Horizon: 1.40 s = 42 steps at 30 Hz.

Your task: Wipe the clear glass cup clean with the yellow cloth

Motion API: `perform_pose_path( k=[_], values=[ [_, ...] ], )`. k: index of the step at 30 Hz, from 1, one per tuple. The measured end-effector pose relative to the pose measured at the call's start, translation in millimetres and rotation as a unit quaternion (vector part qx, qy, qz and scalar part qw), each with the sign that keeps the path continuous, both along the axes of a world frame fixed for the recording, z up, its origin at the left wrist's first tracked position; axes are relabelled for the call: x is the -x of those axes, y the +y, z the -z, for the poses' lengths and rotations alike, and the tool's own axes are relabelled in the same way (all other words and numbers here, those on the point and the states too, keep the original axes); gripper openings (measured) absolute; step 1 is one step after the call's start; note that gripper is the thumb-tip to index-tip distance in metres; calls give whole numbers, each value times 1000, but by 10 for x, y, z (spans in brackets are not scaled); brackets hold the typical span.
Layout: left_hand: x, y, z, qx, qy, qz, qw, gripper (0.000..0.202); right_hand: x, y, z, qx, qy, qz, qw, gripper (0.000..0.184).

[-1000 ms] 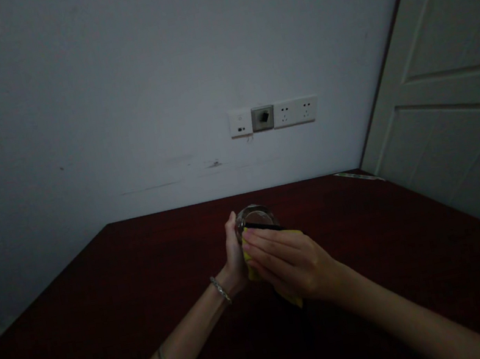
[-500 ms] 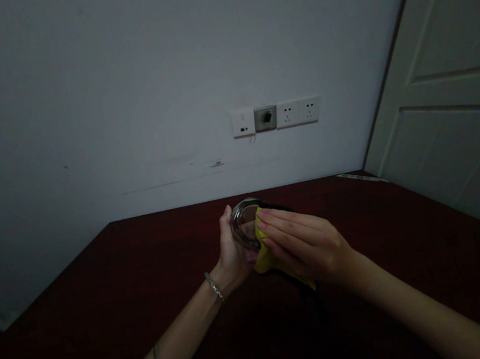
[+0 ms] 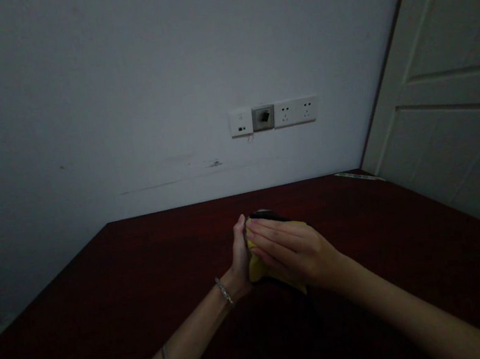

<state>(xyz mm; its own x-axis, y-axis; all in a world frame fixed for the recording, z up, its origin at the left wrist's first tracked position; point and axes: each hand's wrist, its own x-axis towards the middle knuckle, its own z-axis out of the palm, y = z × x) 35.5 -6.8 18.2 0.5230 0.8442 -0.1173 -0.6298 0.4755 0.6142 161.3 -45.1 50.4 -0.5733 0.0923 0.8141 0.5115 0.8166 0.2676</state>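
My left hand (image 3: 241,260) grips a round, clear, glass-like object (image 3: 262,211) with a thick rim, held above the dark red table. Only a sliver of it shows now at the top; its exact kind cannot be made out. My right hand (image 3: 292,249) presses a yellow cloth (image 3: 258,269) against its face, fingers together and stretched over the cloth. Dark edges show around the cloth, perhaps its other side. The left fingers are hidden behind the object and the cloth, while the thumb points up along the side.
The dark red table (image 3: 162,242) meets a pale wall (image 3: 135,86) at its back edge. Sockets and switches (image 3: 273,116) sit on that wall. At the right stands a white panelled door (image 3: 451,86). A thin flat strip (image 3: 359,176) lies at the table's back right corner.
My right hand and the cloth have moved slightly left across the object, covering its round face, which showed before. My left hand has shifted a little right and down.
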Motion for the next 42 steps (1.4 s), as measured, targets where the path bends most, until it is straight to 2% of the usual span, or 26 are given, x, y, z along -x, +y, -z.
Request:
perform_pose_path(
  k=[3, 6, 11, 15, 19, 25, 28, 32, 37, 42],
  values=[
    [12, -41, -37, 20, -28, -15, 999, 41, -59, 20, -56, -4, 7, 17, 1000, 20],
    [78, -35, -72, -15, -39, -36, 998, 44, -113, 10, -127, -10, 5, 26, 1000, 19],
    [185, 28, -73, -38, -22, -17, 999, 55, -77, -60, -153, -1, 0, -3, 1000, 19],
    [149, -13, -148, 5, -24, -48, 999, 55, 40, -121, -93, 6, -17, -33, 999, 19],
    [39, -76, -220, 48, -23, -36, 998, 52, 55, -116, -67, 14, -11, -33, 999, 22],
    [19, -110, -224, 4, -33, -47, 998, 44, -83, -54, -137, 5, 15, -6, 1000, 22],
    [120, -74, -211, -33, -14, -13, 999, 56, -122, -49, -173, -10, 16, 2, 1000, 21],
    [223, 14, -167, -63, 20, 36, 997, 69, -130, -59, -165, -2, 11, -24, 1000, 24],
    [197, 60, -162, -57, 25, -8, 998, 63, -47, -106, -117, 26, -10, -63, 998, 22],
    [117, -6, -257, -47, 37, -2, 998, 58, 1, -114, -92, 22, -17, -70, 997, 23]
  ],
)
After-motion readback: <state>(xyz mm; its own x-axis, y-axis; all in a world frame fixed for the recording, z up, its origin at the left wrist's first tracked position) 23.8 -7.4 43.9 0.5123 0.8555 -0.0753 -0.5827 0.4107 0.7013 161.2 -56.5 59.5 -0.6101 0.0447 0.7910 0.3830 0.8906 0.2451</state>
